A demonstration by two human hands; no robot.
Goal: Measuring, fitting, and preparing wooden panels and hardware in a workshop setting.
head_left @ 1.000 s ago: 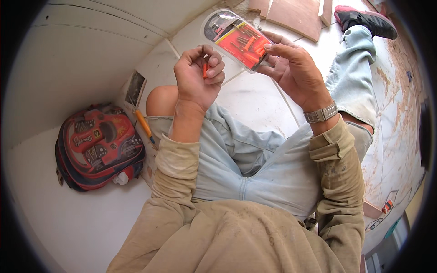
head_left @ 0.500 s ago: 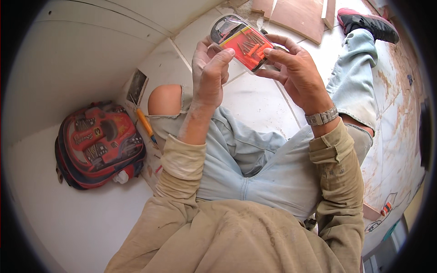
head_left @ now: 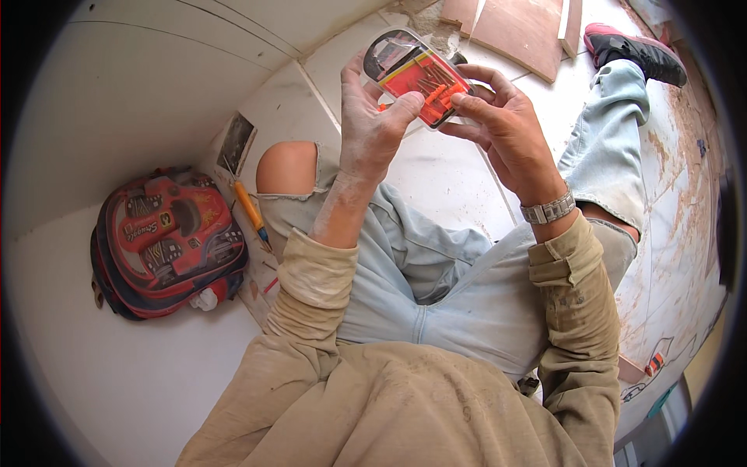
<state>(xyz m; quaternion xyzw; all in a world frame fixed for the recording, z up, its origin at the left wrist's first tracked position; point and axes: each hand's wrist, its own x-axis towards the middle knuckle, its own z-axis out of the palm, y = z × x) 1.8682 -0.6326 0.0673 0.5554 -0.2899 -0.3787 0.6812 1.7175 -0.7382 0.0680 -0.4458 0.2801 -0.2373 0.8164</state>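
Between my hands, raised above the tiled floor, is a clear blister pack of screws and orange wall plugs (head_left: 416, 68) with a red, yellow and black card. My left hand (head_left: 373, 121), dusty and pale, grips its lower left side, thumb pressed on the plastic. On the right side my right hand (head_left: 510, 124) holds the pack too, its thumb over the orange plugs and its fingers curled behind. A small orange piece (head_left: 383, 107) shows beside my left thumb. The backs of both sets of fingers are partly hidden by the pack.
A red and black backpack (head_left: 167, 241) lies at the left by the white wall. Next to it are a yellow-handled tool (head_left: 249, 206) and a dark rectangular piece (head_left: 237, 142). Brown boards (head_left: 517, 35) lie ahead on the dusty tiles. My outstretched leg (head_left: 607, 128) is at the right.
My left thumb has slid further onto the front of the pack. The pack has shifted slightly right and down in both hands. The orange piece by my left thumb has come into view.
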